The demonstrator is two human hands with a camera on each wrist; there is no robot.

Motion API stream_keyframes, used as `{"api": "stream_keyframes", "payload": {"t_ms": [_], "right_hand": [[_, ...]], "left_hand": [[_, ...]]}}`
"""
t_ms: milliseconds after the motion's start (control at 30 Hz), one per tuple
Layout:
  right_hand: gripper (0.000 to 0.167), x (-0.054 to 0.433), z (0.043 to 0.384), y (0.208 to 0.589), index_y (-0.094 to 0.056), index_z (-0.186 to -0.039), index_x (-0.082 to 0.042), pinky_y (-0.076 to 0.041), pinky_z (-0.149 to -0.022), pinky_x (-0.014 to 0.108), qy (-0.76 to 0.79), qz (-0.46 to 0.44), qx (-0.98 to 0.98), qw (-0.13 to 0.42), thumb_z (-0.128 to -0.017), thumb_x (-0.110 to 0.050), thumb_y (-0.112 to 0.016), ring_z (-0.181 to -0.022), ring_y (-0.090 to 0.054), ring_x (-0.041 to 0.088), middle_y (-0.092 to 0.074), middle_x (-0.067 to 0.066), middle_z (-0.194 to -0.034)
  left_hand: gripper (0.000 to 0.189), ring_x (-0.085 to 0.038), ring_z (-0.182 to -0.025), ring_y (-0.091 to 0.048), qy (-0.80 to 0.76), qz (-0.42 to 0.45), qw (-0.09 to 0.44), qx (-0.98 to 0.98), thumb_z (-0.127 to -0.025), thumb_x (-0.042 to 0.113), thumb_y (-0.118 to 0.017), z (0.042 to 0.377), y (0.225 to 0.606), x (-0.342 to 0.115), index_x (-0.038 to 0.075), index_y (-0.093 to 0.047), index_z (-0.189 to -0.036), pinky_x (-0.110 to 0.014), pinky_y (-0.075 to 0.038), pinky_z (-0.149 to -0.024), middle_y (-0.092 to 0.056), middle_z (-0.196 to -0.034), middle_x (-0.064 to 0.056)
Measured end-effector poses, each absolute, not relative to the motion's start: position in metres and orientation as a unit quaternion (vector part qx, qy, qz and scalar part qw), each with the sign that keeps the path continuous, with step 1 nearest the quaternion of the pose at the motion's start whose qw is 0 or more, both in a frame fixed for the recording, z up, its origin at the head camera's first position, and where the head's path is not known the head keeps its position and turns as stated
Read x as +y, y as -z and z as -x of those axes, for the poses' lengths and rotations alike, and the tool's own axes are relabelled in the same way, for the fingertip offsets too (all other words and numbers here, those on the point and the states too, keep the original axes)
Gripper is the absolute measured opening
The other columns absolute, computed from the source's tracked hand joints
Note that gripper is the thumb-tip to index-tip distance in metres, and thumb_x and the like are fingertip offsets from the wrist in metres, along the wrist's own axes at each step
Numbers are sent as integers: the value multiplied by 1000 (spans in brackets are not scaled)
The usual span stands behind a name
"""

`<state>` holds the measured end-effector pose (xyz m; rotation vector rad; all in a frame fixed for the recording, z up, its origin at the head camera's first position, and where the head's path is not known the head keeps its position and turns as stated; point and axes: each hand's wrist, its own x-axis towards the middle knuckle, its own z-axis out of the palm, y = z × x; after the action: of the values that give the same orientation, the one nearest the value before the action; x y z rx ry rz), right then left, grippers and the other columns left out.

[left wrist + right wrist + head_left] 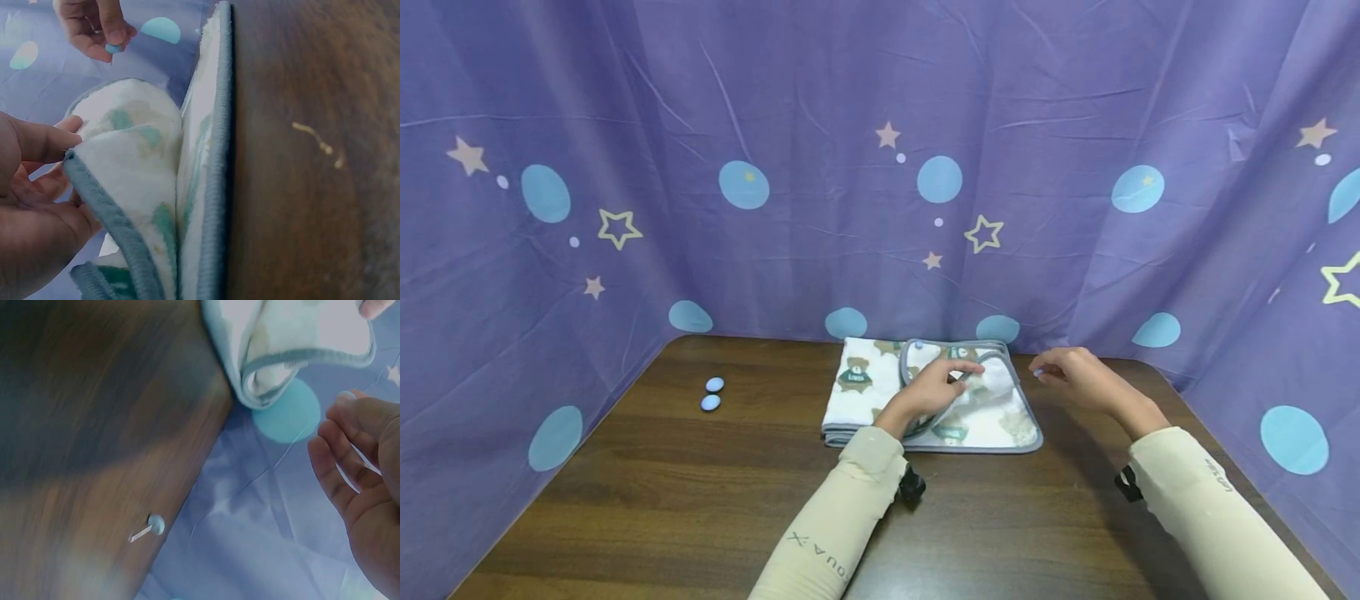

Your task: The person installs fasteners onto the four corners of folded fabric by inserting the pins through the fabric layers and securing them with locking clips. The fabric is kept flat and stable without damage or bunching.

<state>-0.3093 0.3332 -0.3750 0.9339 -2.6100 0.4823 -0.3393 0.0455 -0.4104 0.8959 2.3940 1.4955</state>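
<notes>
A folded white blanket (865, 400) with a bear print and grey-blue edging lies at the far middle of the table. My left hand (934, 385) pinches the edge of its upper flap, which stands raised from the layer below in the left wrist view. Right of the blanket, my right hand (1078, 375) is held above the table and pinches a small blue-headed pin (112, 48). A thin point shows under its head. The right hand is apart from the blanket. One blue round head (918, 344) sits on the blanket's far part.
Two blue round pieces (712, 393) lie on the table's left side. Another blue-headed pin (156, 524) lies on the wood near the edge in the right wrist view. A purple curtain (820, 167) with stars and dots hangs behind and beside the brown table (647, 500).
</notes>
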Motion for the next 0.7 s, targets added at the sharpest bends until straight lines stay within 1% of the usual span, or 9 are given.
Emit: {"api": "stream_keyframes", "payload": {"t_ms": [100, 167, 300, 400, 500, 567, 700], "right_hand": [[14, 323, 309, 376, -75, -99, -9, -58, -72, 36, -194, -317, -916, 151, -91, 3, -74, -81, -68, 13, -73, 4, -89], [17, 317, 309, 376, -75, -100, -9, -59, -74, 37, -213, -318, -912, 150, -89, 4, -75, -83, -69, 14, -75, 4, -90], [19, 306, 310, 379, -76, -102, -5, -61, -77, 39, -248, -327, -898, 160, -87, 6, -76, -85, -72, 17, -76, 4, -93], [19, 300, 311, 382, -76, -101, -4, -60, -76, 36, -270, -328, -889, 168, -85, 6, -78, -83, -71, 16, -75, 1, -91], [16, 295, 312, 384, -77, -101, -6, -59, -75, 31, -300, -309, -888, 159, -87, 2, -78, -81, -69, 13, -74, -2, -88], [14, 293, 313, 385, -77, -101, -7, -58, -74, 29, -325, -291, -888, 146, -88, -1, -78, -80, -68, 11, -73, -2, -87], [13, 291, 318, 389, -77, -104, -6, -56, -73, 25, -365, -263, -885, 118, -91, -6, -77, -81, -68, 10, -75, 2, -89]], "left_hand": [[44, -9, -65, -51, -503, -299, 83, 807, -99, -2, -56, 339, 408, 44, 17, -66, -137, -22, -45, -55, -58, -146, -4], [45, -9, -68, -54, -500, -302, 74, 808, -98, -2, -57, 340, 407, 43, 16, -65, -138, -22, -46, -58, -58, -146, -5], [45, -9, -73, -58, -495, -308, 60, 810, -97, -2, -58, 342, 407, 43, 13, -65, -138, -22, -48, -63, -59, -146, -7], [44, -9, -72, -59, -494, -314, 55, 809, -97, -2, -58, 342, 407, 43, 11, -65, -138, -21, -48, -64, -59, -145, -9], [44, -8, -71, -59, -494, -317, 51, 808, -96, -3, -59, 343, 406, 42, 10, -65, -137, -21, -48, -62, -59, -145, -9], [45, -8, -68, -56, -494, -320, 51, 807, -96, -3, -59, 343, 406, 41, 10, -65, -138, -20, -47, -60, -60, -144, -9], [46, -9, -63, -53, -497, -327, 50, 803, -96, -5, -58, 342, 403, 40, 9, -64, -139, -21, -44, -56, -60, -144, -10]]}}
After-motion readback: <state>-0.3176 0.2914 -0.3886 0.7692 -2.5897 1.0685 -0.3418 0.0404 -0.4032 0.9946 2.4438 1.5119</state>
